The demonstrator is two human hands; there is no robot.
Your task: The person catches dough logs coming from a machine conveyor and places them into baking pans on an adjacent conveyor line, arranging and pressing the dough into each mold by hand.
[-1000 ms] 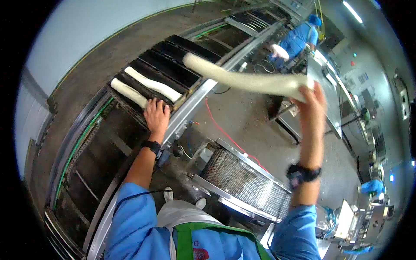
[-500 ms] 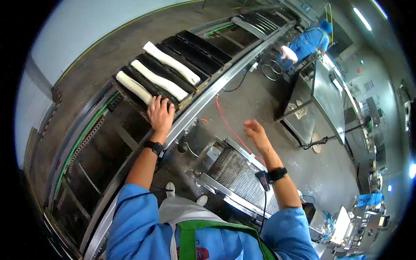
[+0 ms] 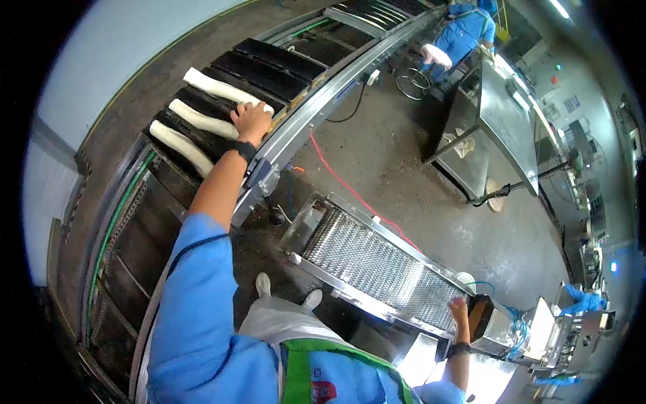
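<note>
Three long pale strips lie side by side in black trays (image 3: 276, 60) on the curved conveyor. My left hand (image 3: 252, 122) rests on the near end of the farthest strip (image 3: 219, 87), its fingers spread a little over it. The middle strip (image 3: 198, 120) ends beside my left wrist, and the nearest strip (image 3: 180, 146) lies left of my forearm. Over the lower end of the metal mesh belt (image 3: 383, 266) is my right hand (image 3: 459, 311), small in view, with nothing visible in it; its fingers are too unclear to read.
A metal table (image 3: 494, 121) stands at the right, near a co-worker in blue (image 3: 464, 34). The conveyor's steel rail (image 3: 323, 97) runs beside the trays. A red cable (image 3: 350, 192) crosses the floor. A metal machine (image 3: 498, 330) adjoins the mesh belt.
The strip my right hand held a second ago now lies in a tray. My right hand has moved down to the mesh belt. My left hand has shifted onto the farthest strip.
</note>
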